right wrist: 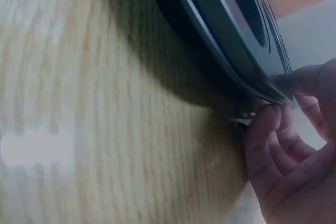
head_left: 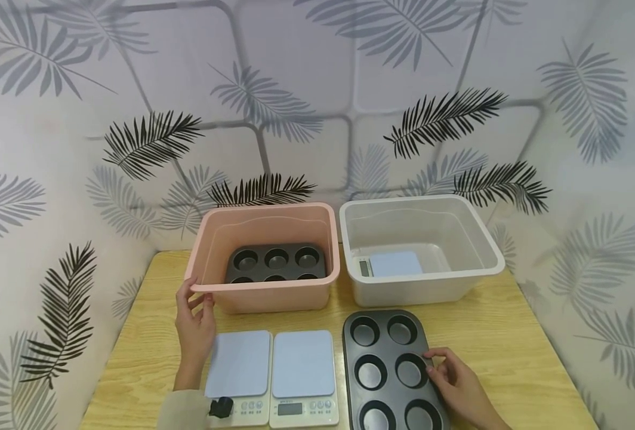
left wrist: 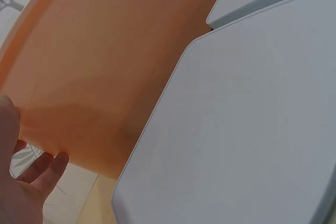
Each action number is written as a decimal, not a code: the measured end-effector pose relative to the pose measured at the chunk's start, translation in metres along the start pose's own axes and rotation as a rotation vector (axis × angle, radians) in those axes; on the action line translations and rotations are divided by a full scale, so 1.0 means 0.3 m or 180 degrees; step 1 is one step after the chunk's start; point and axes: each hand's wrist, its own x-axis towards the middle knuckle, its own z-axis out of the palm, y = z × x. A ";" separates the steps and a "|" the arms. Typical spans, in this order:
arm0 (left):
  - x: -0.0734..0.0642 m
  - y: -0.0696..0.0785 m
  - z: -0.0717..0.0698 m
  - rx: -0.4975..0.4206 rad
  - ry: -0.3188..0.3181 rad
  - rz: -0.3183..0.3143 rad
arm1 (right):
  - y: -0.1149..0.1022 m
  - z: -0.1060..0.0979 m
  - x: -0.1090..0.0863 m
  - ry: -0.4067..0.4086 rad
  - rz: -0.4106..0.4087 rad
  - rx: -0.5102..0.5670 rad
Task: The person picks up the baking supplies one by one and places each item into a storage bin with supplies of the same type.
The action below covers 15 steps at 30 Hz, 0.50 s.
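My left hand (head_left: 196, 325) holds the front left corner of the pink plastic bin (head_left: 274, 297), its fingers at the rim. In the left wrist view, that hand (left wrist: 31, 182) is at the edge of the bin's orange-looking wall (left wrist: 100, 61). A dark muffin pan (head_left: 387, 343) lies lengthwise at the front right. My right hand (head_left: 457, 382) pinches its right edge. The right wrist view has the hand (right wrist: 294, 150) with thumb above and fingers below the pan's rim (right wrist: 247, 51). Another dark muffin pan (head_left: 290, 267) sits inside the pink bin, its near part hidden by the front wall.
Two kitchen scales, a left one (head_left: 239, 363) and a right one (head_left: 304, 364), lie side by side between the hands. A black object (head_left: 221, 407) covers the left display. A white bin (head_left: 414, 289) holding another scale (head_left: 395, 263) stands at the back right of the wooden table (head_left: 516, 352).
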 end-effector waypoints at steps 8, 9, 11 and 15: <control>-0.003 0.007 0.004 -0.0066 0.0036 0.0016 | 0.006 -0.035 0.007 -0.0534 0.0047 0.0255; -0.004 0.008 0.005 -0.0064 0.0044 0.0024 | 0.007 -0.043 0.008 -0.0604 -0.0016 0.0342; -0.004 0.009 0.006 -0.0077 0.0056 0.0043 | 0.010 -0.059 0.010 -0.0748 -0.0139 0.0532; -0.001 0.007 0.010 -0.0058 0.0109 0.0086 | 0.017 -0.080 0.016 -0.0986 -0.0231 0.0951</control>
